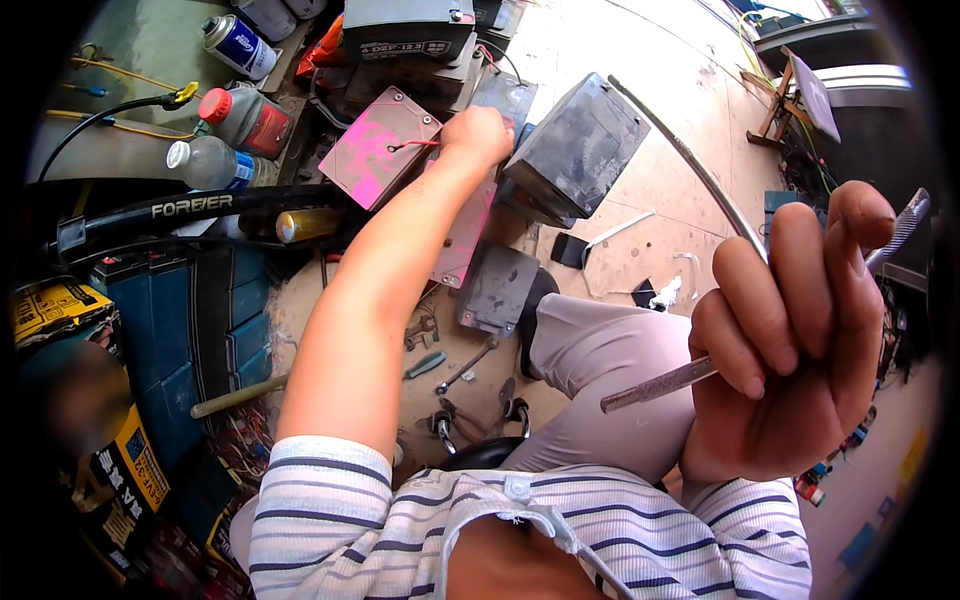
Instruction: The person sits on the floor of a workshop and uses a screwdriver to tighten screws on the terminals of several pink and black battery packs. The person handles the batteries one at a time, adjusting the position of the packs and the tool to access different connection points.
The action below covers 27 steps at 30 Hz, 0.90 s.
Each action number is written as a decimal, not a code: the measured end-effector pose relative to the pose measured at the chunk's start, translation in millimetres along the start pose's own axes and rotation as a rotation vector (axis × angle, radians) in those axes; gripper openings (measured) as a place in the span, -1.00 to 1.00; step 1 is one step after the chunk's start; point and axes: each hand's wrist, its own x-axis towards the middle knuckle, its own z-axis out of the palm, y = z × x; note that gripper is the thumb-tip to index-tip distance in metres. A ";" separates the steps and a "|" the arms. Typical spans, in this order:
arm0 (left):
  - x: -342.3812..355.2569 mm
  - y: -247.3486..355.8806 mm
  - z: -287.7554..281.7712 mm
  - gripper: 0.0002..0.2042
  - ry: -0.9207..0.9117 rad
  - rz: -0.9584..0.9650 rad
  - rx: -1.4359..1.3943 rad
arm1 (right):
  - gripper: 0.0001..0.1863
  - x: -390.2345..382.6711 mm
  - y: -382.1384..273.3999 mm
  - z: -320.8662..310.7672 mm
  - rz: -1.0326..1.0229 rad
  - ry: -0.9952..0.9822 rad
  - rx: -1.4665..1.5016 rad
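Note:
My left hand (478, 138) reaches in among the batteries, its fingers curled and mostly hidden, so what they hold does not show. Beside it sits a pink-topped battery (362, 165), with a short red wire (412, 144) running from its top toward my wrist. To the hand's right a dark battery (588, 145) stands tilted; a second pink battery (463, 240) is partly behind my forearm. My right hand (800, 330) is raised close to the camera, closed around a thin metal tool (655, 385) with a ridged flat end. A long thin rod (690, 160) also runs up from behind these fingers.
Black batteries (408, 30) are stacked at the back. Bottles (245, 120) and a spray can (240, 47) stand at the far left, above a black tube (190, 207). A grey battery (497, 288), a wrench (467, 365), a screwdriver (425, 364) and pliers (465, 422) lie near my legs.

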 end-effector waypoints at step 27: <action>-281.5 -48.6 -15.3 -0.70 -0.785 0.118 -2.517 | -0.80 -192.8 42.5 66.2 0.002 0.050 -0.192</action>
